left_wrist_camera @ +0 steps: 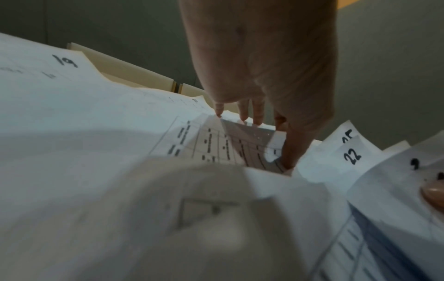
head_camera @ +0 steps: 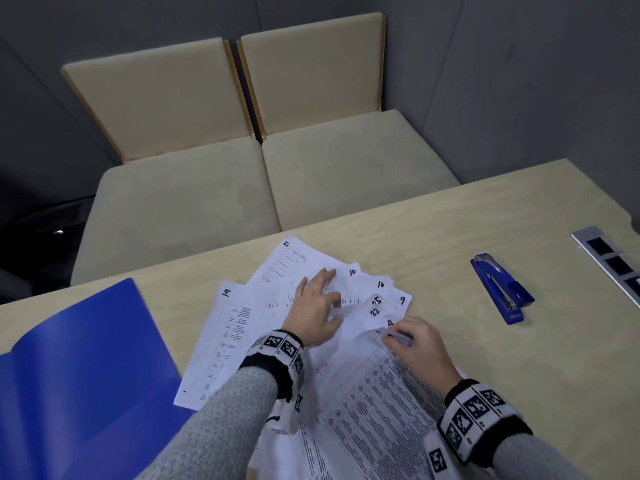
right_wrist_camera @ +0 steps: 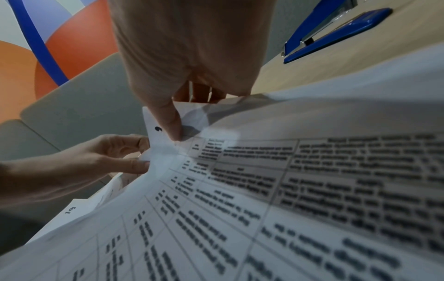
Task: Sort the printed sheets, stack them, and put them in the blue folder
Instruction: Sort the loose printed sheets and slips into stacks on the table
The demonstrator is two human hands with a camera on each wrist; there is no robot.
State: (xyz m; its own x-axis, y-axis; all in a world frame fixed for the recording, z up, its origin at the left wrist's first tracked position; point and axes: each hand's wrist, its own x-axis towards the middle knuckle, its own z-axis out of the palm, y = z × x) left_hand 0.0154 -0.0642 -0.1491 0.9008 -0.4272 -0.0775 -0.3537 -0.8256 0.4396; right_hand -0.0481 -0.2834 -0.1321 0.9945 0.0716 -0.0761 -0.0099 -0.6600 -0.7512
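Observation:
Several printed sheets (head_camera: 287, 261) with handwritten numbers lie fanned on the table; 19 (head_camera: 221, 341) is at the left, and 22 (left_wrist_camera: 352, 155) and 25 are near the middle. My left hand (head_camera: 334, 306) lies on the fan with its long fingers stretched out, while thumb and forefinger pinch one sheet's edge (right_wrist_camera: 145, 155). My right hand (head_camera: 391, 336) pinches the lifted corner of the densely printed top sheet (head_camera: 374, 393), thumb (right_wrist_camera: 171, 121) on top. The blue folder (head_camera: 86, 358) lies open at the left.
A blue stapler (head_camera: 502, 289) lies on the wooden table (head_camera: 485, 220) to the right of the sheets. A metal strip with black squares (head_camera: 609, 261) sits at the far right edge. Beige cushioned seats (head_camera: 242, 185) stand beyond the table.

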